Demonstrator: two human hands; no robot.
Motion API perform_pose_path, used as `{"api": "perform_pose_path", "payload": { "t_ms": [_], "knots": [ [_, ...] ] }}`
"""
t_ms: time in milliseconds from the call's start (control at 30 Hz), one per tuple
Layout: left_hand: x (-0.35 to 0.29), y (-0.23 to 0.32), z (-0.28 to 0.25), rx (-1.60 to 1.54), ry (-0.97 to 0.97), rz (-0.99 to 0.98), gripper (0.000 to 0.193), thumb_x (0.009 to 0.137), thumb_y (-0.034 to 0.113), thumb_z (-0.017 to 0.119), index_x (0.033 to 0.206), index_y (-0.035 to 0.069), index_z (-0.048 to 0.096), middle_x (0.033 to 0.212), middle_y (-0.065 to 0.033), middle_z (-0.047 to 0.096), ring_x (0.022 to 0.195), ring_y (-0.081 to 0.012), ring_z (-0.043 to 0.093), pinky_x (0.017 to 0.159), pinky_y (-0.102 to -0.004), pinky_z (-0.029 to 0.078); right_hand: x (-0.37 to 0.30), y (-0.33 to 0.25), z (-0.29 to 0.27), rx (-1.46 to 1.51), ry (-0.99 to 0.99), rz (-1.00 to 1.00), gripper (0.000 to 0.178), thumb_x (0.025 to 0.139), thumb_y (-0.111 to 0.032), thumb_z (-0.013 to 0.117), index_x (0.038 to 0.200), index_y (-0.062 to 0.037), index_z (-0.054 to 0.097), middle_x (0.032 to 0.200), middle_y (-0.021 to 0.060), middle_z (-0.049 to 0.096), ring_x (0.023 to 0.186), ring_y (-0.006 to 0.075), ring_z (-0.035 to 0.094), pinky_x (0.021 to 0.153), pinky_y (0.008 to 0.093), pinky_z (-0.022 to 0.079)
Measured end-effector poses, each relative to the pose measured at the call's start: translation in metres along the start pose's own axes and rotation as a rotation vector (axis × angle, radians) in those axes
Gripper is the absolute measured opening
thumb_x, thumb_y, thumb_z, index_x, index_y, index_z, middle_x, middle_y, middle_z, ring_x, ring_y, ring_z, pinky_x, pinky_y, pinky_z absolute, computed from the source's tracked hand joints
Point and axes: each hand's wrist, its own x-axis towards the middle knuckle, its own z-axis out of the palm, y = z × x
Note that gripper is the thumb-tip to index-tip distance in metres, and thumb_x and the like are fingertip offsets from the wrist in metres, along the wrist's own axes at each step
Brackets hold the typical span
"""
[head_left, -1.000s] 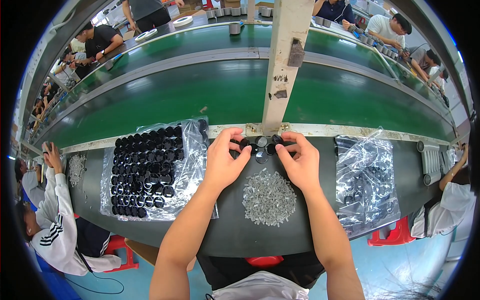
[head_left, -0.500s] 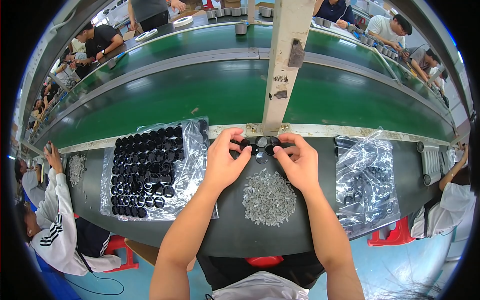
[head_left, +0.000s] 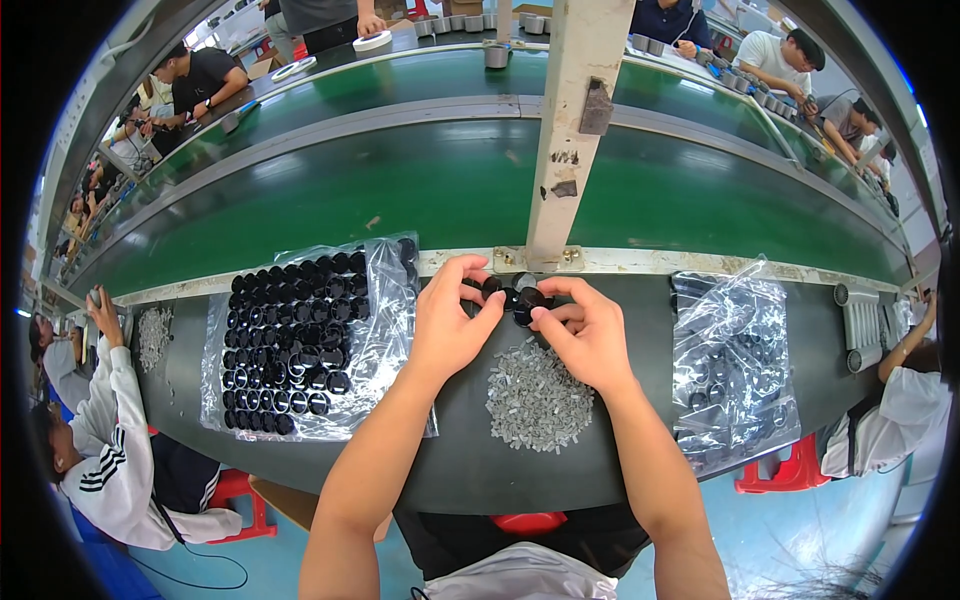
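My left hand [head_left: 452, 315] pinches a small black round cap [head_left: 491, 287] between thumb and fingers above the dark tabletop. Close beside it, my right hand [head_left: 588, 330] has its thumb and fingers closed on another black round cap [head_left: 531, 298]. Between the hands, a round piece with a greyish face [head_left: 525, 281] lies at the far side of the little cluster; fingers partly hide the other caps there. Nearer to me, below the cluster, is a heap of small, pale, translucent pieces [head_left: 540, 397].
Rows of black round caps [head_left: 290, 345] lie on a clear plastic bag at left. Another clear bag [head_left: 735, 370] with dark pieces is at right. A pale post [head_left: 568, 150] rises beyond my hands, before a green conveyor belt [head_left: 420, 205]. Co-workers sit on both sides.
My right hand has shifted left and slightly toward me with its cap, now over the near round piece of the cluster. My left hand stays nearly still.
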Motion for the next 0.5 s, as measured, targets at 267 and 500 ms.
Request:
{"api": "perform_pose_path", "payload": {
  "t_ms": [267,500],
  "knots": [
    [-0.0001,0.003,-0.0006,0.001,-0.006,-0.025,0.048,0.091,0.013,0.083,0.133,0.002,0.063,0.114,-0.0108,0.076,0.09,-0.0189,0.077,0.077,-0.034,0.059,0.0039,0.0024,-0.0059,0.023,0.105,0.012,0.028,0.098,-0.004,0.077,0.124,0.0027,0.069,0.093,0.0101,0.08,0.083,0.0115,0.078,0.064,0.0237,0.055],
    [-0.0006,0.0018,-0.0003,-0.032,0.004,-0.047,0.048,0.091,0.013,0.082,0.134,0.001,0.063,0.114,-0.0112,0.076,0.091,-0.019,0.077,0.086,-0.0346,0.058,0.008,0.0067,-0.0071,-0.068,0.239,0.02,0.026,0.098,-0.009,0.078,0.122,0.0009,0.072,0.09,0.0101,0.081,0.078,0.0078,0.075,0.059,0.0219,0.05]
  ]
}}
